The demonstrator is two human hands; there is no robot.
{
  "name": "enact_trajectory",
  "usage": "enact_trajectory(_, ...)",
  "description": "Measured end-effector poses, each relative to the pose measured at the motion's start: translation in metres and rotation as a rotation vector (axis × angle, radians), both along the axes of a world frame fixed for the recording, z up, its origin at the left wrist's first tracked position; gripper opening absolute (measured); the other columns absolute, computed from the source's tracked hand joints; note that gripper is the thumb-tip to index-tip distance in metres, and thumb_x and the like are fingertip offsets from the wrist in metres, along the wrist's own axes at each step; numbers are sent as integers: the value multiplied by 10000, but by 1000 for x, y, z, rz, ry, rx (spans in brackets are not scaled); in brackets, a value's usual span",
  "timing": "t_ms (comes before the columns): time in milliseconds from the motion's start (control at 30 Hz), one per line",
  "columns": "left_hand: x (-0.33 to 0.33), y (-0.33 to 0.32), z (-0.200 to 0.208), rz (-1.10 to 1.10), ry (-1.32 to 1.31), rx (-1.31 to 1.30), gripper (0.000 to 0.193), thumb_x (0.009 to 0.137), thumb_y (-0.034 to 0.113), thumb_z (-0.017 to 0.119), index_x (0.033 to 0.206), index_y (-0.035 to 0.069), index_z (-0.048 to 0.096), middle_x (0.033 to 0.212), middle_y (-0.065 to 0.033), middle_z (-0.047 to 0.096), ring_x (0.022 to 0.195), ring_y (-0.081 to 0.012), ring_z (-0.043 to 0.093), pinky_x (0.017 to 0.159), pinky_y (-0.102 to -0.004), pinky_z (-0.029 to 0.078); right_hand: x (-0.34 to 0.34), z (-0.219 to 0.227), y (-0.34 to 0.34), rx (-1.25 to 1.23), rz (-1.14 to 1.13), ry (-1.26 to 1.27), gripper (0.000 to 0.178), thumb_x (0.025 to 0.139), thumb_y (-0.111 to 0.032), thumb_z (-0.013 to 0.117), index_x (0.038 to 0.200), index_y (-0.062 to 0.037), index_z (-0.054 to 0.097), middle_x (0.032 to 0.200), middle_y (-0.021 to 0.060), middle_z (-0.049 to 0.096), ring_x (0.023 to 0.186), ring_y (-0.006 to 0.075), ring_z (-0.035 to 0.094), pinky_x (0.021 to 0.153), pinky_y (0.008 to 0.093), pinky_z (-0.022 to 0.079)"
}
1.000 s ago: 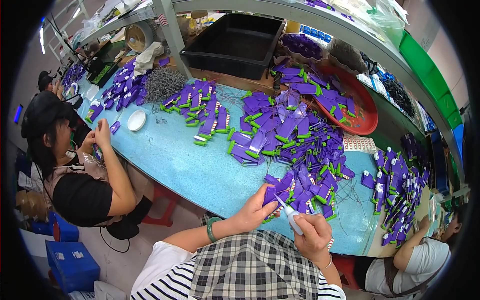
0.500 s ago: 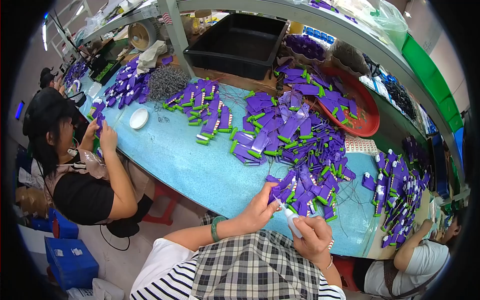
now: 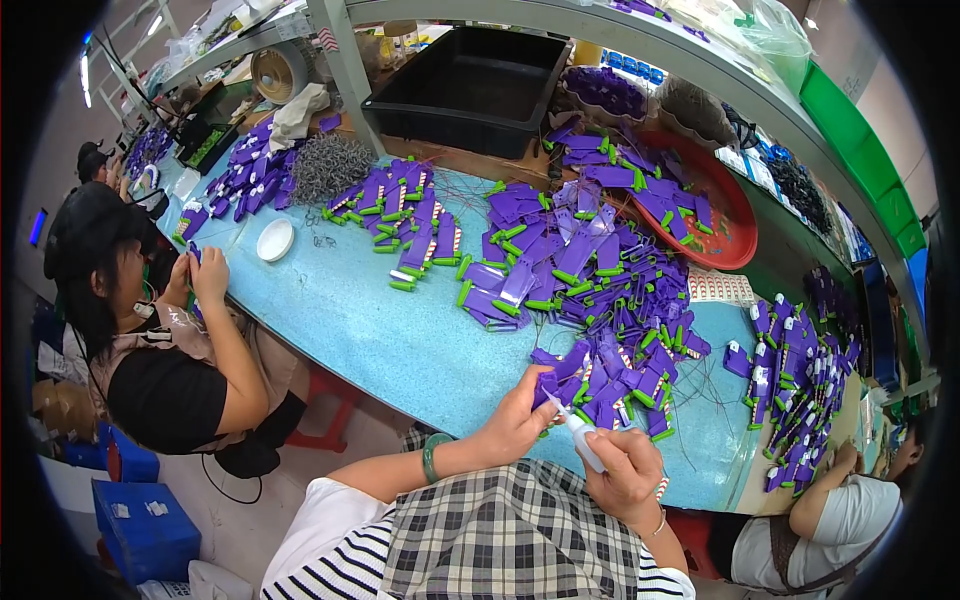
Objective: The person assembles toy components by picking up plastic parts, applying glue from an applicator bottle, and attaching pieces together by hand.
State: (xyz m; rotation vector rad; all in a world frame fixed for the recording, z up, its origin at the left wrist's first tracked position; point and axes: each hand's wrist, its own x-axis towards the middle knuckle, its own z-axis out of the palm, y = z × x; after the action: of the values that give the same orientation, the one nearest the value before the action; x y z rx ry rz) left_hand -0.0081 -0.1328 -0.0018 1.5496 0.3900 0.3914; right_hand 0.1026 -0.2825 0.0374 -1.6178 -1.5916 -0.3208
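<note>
My left hand [image 3: 517, 417] pinches a small purple plastic part [image 3: 546, 386] at the near edge of the pile. In my right hand [image 3: 626, 474] is a white squeeze bottle [image 3: 583, 438] with a thin nozzle, tilted up to the left. The nozzle tip is at or very close to the purple part; whether it touches I cannot tell. Just beyond my hands lies a big heap of purple parts with green ends [image 3: 600, 270], some of them with thin wires.
A black tray [image 3: 455, 130] stands at the back, a red basin [image 3: 735, 225] to its right. A white dish [image 3: 275, 240] and a heap of grey metal pieces [image 3: 335, 168] lie left. Co-workers sit at left [image 3: 165, 385] and right [image 3: 835, 535]. A shelf beam runs overhead.
My hands hold nearly the same pose, the nozzle still at the purple part. At left, the co-worker's hands have shifted slightly lower. The whole view has moved a little.
</note>
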Motion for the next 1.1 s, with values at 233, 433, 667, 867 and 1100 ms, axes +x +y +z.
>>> enact_trajectory(233, 2, 3, -10, 116, -350, -566, 308, 990, 118, 443, 1264, 15, 350, 1091, -109, 560, 898, -157, 606, 819, -312, 508, -1, 0, -3, 60, -100, 20, 377, 616, 23, 775, 971, -57, 676, 841, 72, 613, 583, 188, 593, 463, 283, 434)
enact_trajectory(433, 0, 0, -17, 95, -351, -472, 308, 991, 124, 450, 1249, 15, 323, 1082, -116, 565, 902, -156, 613, 819, -308, 510, -1, -1, -2, 61, -121, 42, 382, 614, 23, 790, 970, -52, 673, 843, 75, 612, 590, 193, 598, 468, 284, 437)
enact_trajectory(667, -3, -1, -20, 57, -329, -355, 319, 986, 101, 446, 1254, 3, 304, 1083, -112, 570, 925, -143, 617, 803, -292, 511, -2, 2, -3, 13, -138, 69, 403, 654, 21, 792, 1013, -70, 633, 822, 72, 609, 646, 211, 603, 523, 296, 468)
enact_trajectory(867, -1, -6, -16, 127, -320, -283, 337, 972, 54, 450, 1268, 4, 298, 1055, -105, 589, 885, -121, 603, 729, -262, 494, -1, 3, -3, 0, -132, 41, 403, 655, 18, 793, 1014, -70, 634, 822, 69, 611, 642, 211, 606, 513, 293, 464)
enact_trajectory(1100, 1, -5, -21, 198, -241, -130, 382, 962, 40, 455, 1301, 2, 283, 1101, -115, 573, 894, -135, 591, 786, -276, 491, -4, 2, -8, 21, -160, 69, 415, 653, 22, 795, 1023, -71, 631, 823, 82, 604, 642, 211, 602, 512, 292, 457)
